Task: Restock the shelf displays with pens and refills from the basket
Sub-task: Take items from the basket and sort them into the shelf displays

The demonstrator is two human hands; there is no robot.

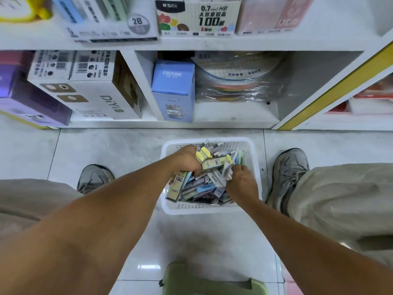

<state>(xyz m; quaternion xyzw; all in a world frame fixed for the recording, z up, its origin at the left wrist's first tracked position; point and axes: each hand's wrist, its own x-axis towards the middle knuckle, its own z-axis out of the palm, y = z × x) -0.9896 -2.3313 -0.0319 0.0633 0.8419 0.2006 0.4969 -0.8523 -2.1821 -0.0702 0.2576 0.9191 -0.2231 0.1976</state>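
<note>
Where the white shelf unit (191,124) ends along the middle of the frame, a band of pale tiled floor (106,150) is left open, and the white plastic basket (256,167) is set on it at centre, well clear of the shelf edge. It is flanked by two grey shoes (291,167), one at each side, with open floor between each shoe and the basket wall. A green stool (212,282) is seen at the bottom edge. The basket is filled with a loose heap of small boxes and pens (197,188), too jumbled to be counted. Both hands are lowered into it: two yellow refill boxes (214,161) are held in the left hand (187,160), its grip clamped round them, and a bundle of white pens (228,169) is pinched in the fingers of the right hand (240,182). In the lower shelf bay a blue carton (173,90) is stood beside wrapped stacks (236,79).
</note>
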